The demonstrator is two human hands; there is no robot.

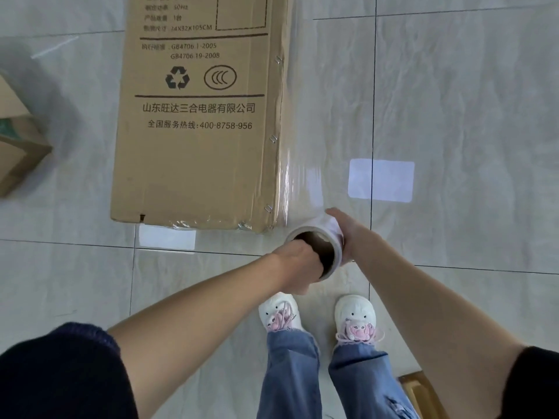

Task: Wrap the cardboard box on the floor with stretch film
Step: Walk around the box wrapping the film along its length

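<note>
Long printed cardboard box (193, 131) flat on tile floor, film roll (317, 246) at its near right corner w/ left hand (295, 264) fingers inside core, right hand (348, 234) cupping outside; film prob. thin, clingy, tears easily—hold by stiff core.

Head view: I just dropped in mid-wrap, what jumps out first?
The long cardboard box lies on the tiled floor, print facing up. At its near right corner both hands hold the stretch film roll: left hand with fingers in the core, right hand around the outside. A clear film sheet stretches along the box's right side.
</note>
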